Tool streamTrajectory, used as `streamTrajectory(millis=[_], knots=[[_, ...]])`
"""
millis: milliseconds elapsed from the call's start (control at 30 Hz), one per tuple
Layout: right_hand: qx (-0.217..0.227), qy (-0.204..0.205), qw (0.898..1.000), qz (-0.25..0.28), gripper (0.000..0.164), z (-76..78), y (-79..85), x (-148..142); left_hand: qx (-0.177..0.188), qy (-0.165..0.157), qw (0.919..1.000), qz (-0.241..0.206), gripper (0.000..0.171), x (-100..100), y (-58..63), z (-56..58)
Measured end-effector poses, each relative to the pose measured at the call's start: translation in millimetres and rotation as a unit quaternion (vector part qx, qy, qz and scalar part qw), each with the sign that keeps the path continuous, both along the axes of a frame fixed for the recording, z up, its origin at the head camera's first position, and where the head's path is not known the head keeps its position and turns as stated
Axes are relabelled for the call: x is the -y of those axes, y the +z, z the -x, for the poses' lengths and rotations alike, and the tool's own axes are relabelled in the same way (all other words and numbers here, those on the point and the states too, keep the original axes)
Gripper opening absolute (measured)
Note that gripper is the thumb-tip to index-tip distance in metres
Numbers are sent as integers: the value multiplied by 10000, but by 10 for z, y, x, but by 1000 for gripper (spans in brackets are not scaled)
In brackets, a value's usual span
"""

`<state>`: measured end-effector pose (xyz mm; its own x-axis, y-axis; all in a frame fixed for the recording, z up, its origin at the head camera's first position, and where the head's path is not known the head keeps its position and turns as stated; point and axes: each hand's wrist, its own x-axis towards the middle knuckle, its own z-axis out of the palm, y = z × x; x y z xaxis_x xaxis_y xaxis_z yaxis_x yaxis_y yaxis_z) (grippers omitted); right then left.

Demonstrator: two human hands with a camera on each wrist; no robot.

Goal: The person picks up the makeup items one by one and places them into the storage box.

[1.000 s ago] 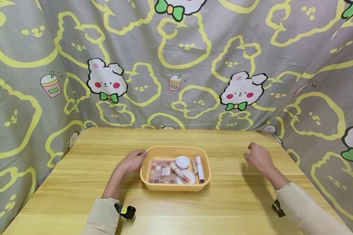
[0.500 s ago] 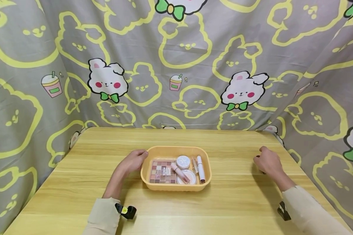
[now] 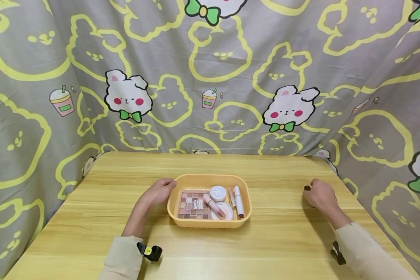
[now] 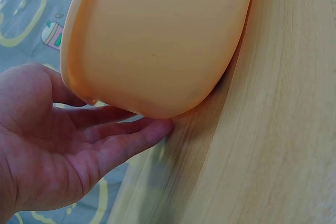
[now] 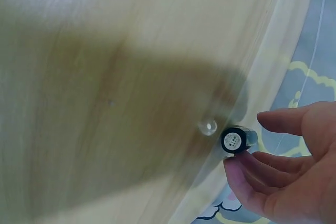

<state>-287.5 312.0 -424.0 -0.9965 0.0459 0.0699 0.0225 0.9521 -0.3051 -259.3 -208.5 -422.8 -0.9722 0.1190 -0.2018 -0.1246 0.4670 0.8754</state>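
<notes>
In the head view, a yellow-orange plastic basket [image 3: 210, 223] stands on the table, holding makeup. My left hand [image 3: 158, 191] is at its left end, thumb at the rim and fingers under the wall, as the left wrist view shows of the basket wall [image 4: 157, 40]. Far to the right, my right hand [image 3: 321, 194] is low over the table. A small tube with a round black-and-white end [image 5: 232, 140] lies between its thumb and fingers in the right wrist view. The fingers curve below the tube, touching its side; a gap shows at the thumb.
In the basket lie an eyeshadow palette [image 3: 193, 205], a white round jar [image 3: 217, 193], a round compact [image 3: 227, 211], a pink lip gloss tube [image 3: 212, 204] and a white tube [image 3: 238, 202]. A patterned curtain [image 3: 175, 58] hangs around the wooden table [image 3: 210, 252].
My right hand has moved right and a little down, and a dark tip now shows beside its fingers. The left hand stays at the basket.
</notes>
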Motion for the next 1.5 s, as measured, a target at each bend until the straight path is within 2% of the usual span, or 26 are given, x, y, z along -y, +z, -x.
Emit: streamTrajectory(millis=[233, 467, 533, 867, 1300, 1500], knots=[[59, 20, 10000, -11, 37, -1, -24, -3, -9, -1, 10000, 0, 46, -5, -4, 4], [234, -9, 9997, -37, 10, -3, -8, -9, -25, -17, 10000, -34, 48, -1, -8, 2], [288, -16, 9996, -38, 8, -8, -2, -14, -15, -6, 10000, -37, 48, -1, -9, 2], [368, -118, 9993, -11, 6, -3, 1, -41, -25, 17, 10000, -22, 47, -4, -17, 4], [282, 5, 9996, -19, 10, -3, -2, -44, -26, 8, 10000, 55, 48, 6, -9, 2], [279, 16, 9996, 24, 6, -8, -5, -39, -20, 2, 10000, 65, 49, 9, -4, -3]])
